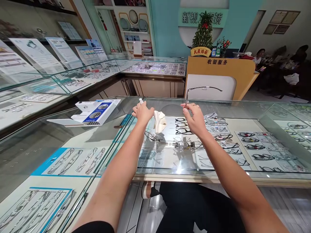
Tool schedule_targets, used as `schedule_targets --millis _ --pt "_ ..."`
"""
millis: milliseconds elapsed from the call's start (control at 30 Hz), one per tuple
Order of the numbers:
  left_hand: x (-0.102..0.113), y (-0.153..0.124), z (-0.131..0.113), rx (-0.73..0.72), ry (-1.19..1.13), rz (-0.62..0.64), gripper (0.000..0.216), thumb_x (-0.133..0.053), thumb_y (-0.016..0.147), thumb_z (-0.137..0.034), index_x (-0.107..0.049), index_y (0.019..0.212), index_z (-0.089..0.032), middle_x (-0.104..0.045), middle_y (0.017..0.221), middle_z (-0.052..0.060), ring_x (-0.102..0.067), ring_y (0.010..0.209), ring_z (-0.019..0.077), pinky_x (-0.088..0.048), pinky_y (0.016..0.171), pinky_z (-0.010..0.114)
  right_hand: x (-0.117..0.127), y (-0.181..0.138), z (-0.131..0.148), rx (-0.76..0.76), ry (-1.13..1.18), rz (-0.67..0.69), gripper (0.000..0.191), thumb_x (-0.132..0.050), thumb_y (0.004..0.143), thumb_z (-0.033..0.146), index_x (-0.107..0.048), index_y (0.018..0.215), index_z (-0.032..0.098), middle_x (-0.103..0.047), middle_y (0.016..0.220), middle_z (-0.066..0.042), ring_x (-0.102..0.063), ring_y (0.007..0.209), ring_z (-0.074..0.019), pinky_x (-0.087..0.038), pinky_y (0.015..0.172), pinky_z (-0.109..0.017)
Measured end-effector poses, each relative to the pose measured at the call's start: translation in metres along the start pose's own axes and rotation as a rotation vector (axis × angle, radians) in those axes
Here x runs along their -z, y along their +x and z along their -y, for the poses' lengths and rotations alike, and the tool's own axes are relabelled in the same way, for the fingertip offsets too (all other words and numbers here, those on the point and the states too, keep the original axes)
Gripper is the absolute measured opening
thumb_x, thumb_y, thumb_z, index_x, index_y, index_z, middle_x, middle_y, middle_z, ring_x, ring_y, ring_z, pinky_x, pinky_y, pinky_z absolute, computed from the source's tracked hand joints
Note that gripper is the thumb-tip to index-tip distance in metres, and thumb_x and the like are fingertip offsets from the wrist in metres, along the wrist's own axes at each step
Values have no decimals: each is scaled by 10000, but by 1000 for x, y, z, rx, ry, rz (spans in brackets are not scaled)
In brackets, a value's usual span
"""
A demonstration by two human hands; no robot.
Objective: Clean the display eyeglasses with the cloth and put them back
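Note:
My left hand [143,113] reaches over the glass counter, its fingers closed around a small bottle with a white top [141,101]; the rest of the bottle is hidden by the hand. My right hand [194,118] pinches a pair of eyeglasses [205,87], held up above the counter with a thin dark temple sticking out to the right. A cream cloth [159,122] lies crumpled on the glass just right of my left hand. Below the cloth is another pair of eyeglasses [153,136] with thin dark rims.
The glass display counter [167,171] holds rows of frames [183,131]. On its left stands an opened blue-and-white box [98,113]. Behind are more showcases [155,68] and a wooden cashier desk [243,74] with a plant [203,32]. A person [259,56] is at far right.

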State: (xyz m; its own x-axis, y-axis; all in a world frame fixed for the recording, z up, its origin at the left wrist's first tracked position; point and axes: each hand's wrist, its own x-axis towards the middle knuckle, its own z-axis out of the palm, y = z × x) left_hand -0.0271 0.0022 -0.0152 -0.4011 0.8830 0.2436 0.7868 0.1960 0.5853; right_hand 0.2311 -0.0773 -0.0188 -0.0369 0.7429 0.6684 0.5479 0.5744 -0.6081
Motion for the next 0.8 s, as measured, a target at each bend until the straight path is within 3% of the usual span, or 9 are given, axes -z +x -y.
schedule_targets --millis 133,200,367,433,533,600,733,800 --pt "10 -7 -9 -201 -274 -243 537 -563 1024 -289 -669 1547 -224 -634 1496 201 -598 1423 400 -452 1238 590 2 1 2 -30 57 -10 339 -508 1112 438 -778 1191 248 -777 1240 -128 -682 1171 -311 -533 1066 -504" --pt "16 -17 -18 -341 -471 -254 503 -504 1070 -292 -632 1551 -223 -627 1487 182 -669 1340 332 -511 1193 489 4 3 3 -54 132 -17 336 -505 1119 470 -761 1137 253 -772 1254 -126 -704 1162 -299 -562 1013 -472" --pt "20 -49 -41 -424 -779 11 802 -637 1061 -444 -274 1762 -305 -661 1519 166 -734 1243 285 -573 1081 422 7 6 4 -105 295 -18 447 -529 1106 648 -736 1040 258 -763 1164 -101 -727 1059 -267 -601 1002 -454" --pt "16 -53 -45 -441 -889 144 808 -718 996 -472 -376 1705 -294 -707 1479 158 -742 1202 281 -589 1045 410 7 7 4 -132 373 -11 482 -563 1077 706 -741 1055 259 -750 1167 -97 -728 1045 -256 -618 1017 -458" --pt "8 -51 -46 -461 -1033 322 581 -755 952 -483 -592 1456 -244 -756 1387 146 -748 1152 269 -607 996 392 5 8 5 -160 469 -3 508 -612 1037 744 -744 1051 254 -731 1183 -97 -723 1034 -242 -639 1014 -452" --pt "3 -50 -45 -425 -1118 425 543 -756 965 -507 -569 1410 -258 -767 1313 125 -754 1128 258 -623 956 385 5 8 7 -169 497 6 501 -630 1029 735 -742 1031 246 -726 1181 -97 -718 1000 -230 -645 998 -445" --pt "4 -54 -46 -281 -1258 641 675 -785 944 -528 -405 1471 -347 -729 1140 37 -749 1037 234 -647 830 371 6 7 9 -177 495 19 486 -637 1028 714 -738 1015 239 -727 1154 -89 -708 937 -212 -642 972 -436" --pt "8 -56 -47 -223 -1305 693 640 -782 912 -509 -424 1416 -347 -693 1041 11 -727 952 223 -616 721 330 7 8 8 -182 490 33 490 -635 1025 717 -736 1017 238 -732 1158 -89 -711 931 -211 -638 963 -433"
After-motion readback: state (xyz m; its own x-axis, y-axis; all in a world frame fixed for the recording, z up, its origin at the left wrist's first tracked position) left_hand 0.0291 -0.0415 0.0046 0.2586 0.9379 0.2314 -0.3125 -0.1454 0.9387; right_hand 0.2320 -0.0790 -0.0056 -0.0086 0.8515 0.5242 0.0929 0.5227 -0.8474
